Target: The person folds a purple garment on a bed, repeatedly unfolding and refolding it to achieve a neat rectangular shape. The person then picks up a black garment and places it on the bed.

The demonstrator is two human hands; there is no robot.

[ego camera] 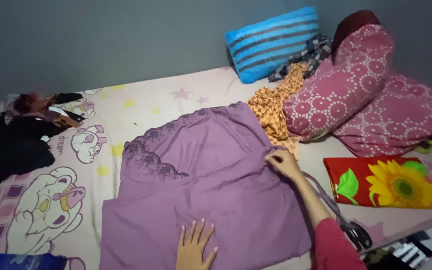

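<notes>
A purple garment [211, 175] with lace trim along one edge lies spread flat on the bed. My left hand [195, 246] rests flat on its near part, fingers apart. My right hand [282, 163] pinches the garment's right edge, its red sleeve reaching in from the lower right. A thin purple strap [326, 197] trails from that edge toward the bed's near side.
The pink cartoon-print bedsheet [91, 140] covers the bed. Dark clothes [11, 145] are piled at the left. An orange checked cloth [273, 110], two pink patterned pillows [376, 100] and a blue striped pillow [273, 42] sit at the back right. A folded sunflower cloth [386, 182] lies at right.
</notes>
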